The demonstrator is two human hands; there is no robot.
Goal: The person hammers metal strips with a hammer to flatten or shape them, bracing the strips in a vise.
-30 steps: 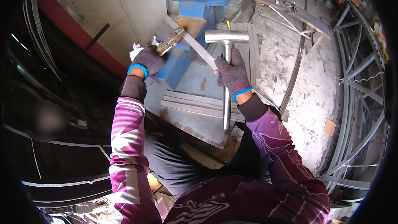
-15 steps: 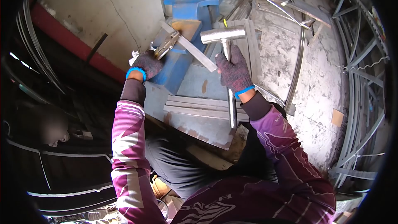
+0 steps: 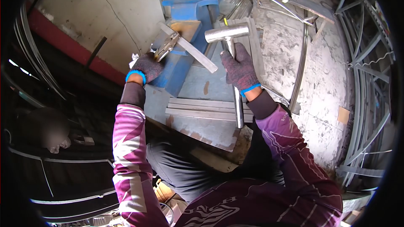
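My left hand (image 3: 146, 67), in a dark knit glove with a blue cuff, is closed on the handles of metal locking pliers (image 3: 166, 48). The pliers' jaws clamp a flat metal bar (image 3: 196, 54), which lies angled over the blue bench vise (image 3: 191, 6). Gloved likewise, my right hand (image 3: 240, 68) is wrapped round the shaft of a steel hammer (image 3: 227, 32). Its cylindrical head is uppermost, just right of the bar, and the shaft's lower end points toward me. The bar's near end is close to my right hand but apart from it.
Several flat metal strips (image 3: 202, 109) lie on the steel bench top (image 3: 212, 133) in front of me. A low wooden bench (image 3: 294, 1) with tools stands at the back right. Metal frames (image 3: 364, 84) line the right side, and long rods (image 3: 35, 54) stand on the left.
The hammer and my right hand have shifted very slightly, and the hammer head is tilted a little more. The whole view has moved slightly. Both grips stay the same.
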